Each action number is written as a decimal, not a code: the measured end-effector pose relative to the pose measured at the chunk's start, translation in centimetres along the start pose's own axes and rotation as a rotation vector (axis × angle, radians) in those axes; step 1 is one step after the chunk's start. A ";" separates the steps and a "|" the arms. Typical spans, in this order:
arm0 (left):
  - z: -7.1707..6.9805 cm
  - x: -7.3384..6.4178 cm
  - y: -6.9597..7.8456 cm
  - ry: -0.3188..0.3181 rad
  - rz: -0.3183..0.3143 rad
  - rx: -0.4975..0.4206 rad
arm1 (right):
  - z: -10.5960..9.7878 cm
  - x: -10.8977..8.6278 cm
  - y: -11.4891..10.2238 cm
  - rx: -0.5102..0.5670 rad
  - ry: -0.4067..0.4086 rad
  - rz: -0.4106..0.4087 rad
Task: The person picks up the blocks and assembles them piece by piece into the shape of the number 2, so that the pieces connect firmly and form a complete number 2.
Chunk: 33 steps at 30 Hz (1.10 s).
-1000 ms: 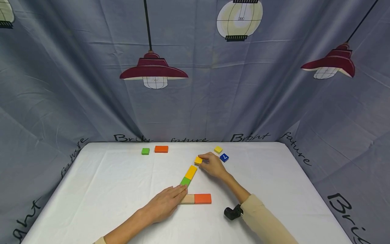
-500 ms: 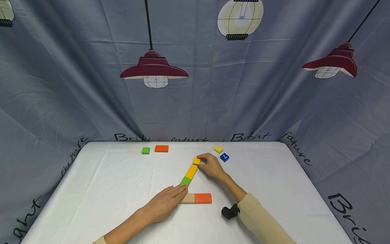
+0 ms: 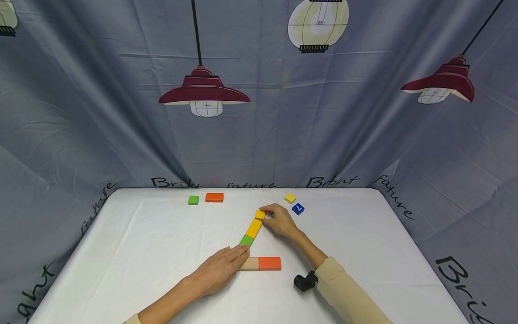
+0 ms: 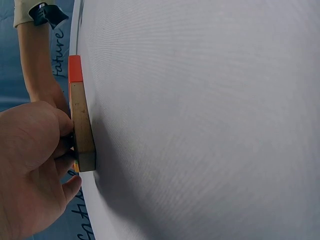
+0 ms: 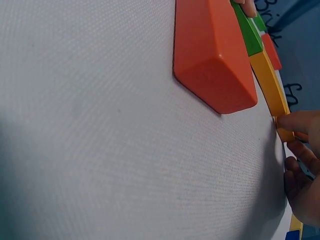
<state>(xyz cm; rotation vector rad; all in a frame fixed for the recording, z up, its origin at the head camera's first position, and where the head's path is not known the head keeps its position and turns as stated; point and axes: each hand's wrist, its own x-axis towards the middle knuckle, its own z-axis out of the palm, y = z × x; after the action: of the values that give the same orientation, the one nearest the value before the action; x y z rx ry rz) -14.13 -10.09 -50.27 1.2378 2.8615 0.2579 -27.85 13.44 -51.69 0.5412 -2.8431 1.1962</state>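
In the head view my right hand (image 3: pixel 280 219) pinches a small yellow block (image 3: pixel 260 214) at the far end of a slanted row. Directly below it in the row come a longer yellow block (image 3: pixel 254 228) and a green block (image 3: pixel 246 240). My left hand (image 3: pixel 222 267) lies with extended fingers over the near end of that row, covering part of it. A plain wooden block (image 3: pixel 252 263) emerges from under those fingers, end to end with a red-orange block (image 3: pixel 270 263). The right wrist view shows thumb and finger at the small yellow block (image 5: pixel 285 134).
Toward the back left of the white table (image 3: pixel 133 252) lie a green block (image 3: pixel 193 200) and an orange block (image 3: pixel 214 197). A yellow block (image 3: pixel 290 198) and a blue block (image 3: pixel 298 209) with a white mark lie beyond the right hand. A grey printed curtain (image 3: pixel 259 148) hangs behind.
My right hand has shifted slightly left with the small yellow block, bringing it from apart to the end of the longer yellow block. The left hand has stayed in place.
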 end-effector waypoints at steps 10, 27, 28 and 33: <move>-0.1 0.0 0.0 -0.005 -0.002 -0.008 | 0.0 -0.1 0.2 0.008 0.001 -0.019; -0.3 -0.1 0.1 -0.009 -0.006 -0.006 | 0.0 -0.1 0.1 0.019 -0.015 -0.026; -0.3 -0.1 0.1 -0.010 -0.006 -0.008 | 0.0 0.0 0.1 0.020 -0.014 -0.028; -0.4 0.0 0.1 -0.013 -0.006 -0.013 | 0.0 -0.1 0.1 0.019 -0.012 -0.029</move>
<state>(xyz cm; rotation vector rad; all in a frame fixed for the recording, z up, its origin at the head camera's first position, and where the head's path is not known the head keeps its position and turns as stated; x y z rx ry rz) -14.08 -10.13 -49.85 1.2244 2.8472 0.2677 -27.78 13.54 -51.70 0.5910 -2.8263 1.2204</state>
